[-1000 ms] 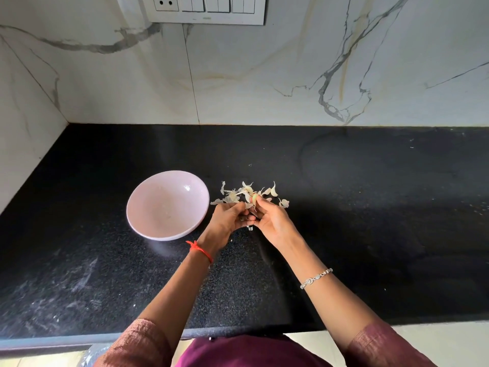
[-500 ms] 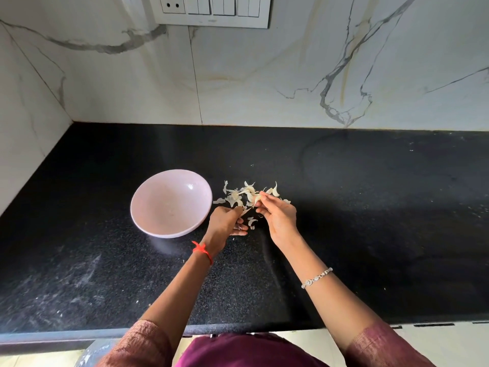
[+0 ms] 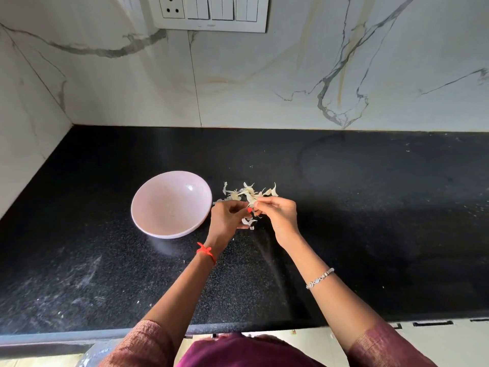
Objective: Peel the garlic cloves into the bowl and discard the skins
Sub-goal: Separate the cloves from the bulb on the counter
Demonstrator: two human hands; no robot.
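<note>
Your right hand (image 3: 281,217) is raised just over the desk (image 3: 370,221), and its fingers (image 3: 267,200) are closed narrowly in a pinch on a pale garlic piece (image 3: 252,203) (too small to tell whether it is a clove or only skin). Your left hand (image 3: 227,220) sits just beside it, to the left, with its fingers (image 3: 235,206) curled inward and the thumb tip close against the same piece. Whether that hand actually grips anything, you cannot tell from this view.

The garlic skins (image 3: 247,191) lie in a loose heap on the desk directly behind your hands, with a few more scraps (image 3: 248,221) on the surface beneath and between them.

The pink bowl (image 3: 158,197) stands upright on the desk to the left of your left hand, near it but apart. Its inside shows only its own pale wall.

A red thread (image 3: 205,250) is tied round your left wrist and a beaded bracelet (image 3: 320,278) circles your right. Behind the desk rises a white veined marble wall (image 3: 264,75) carrying a switch panel (image 3: 211,13) at the top.
</note>
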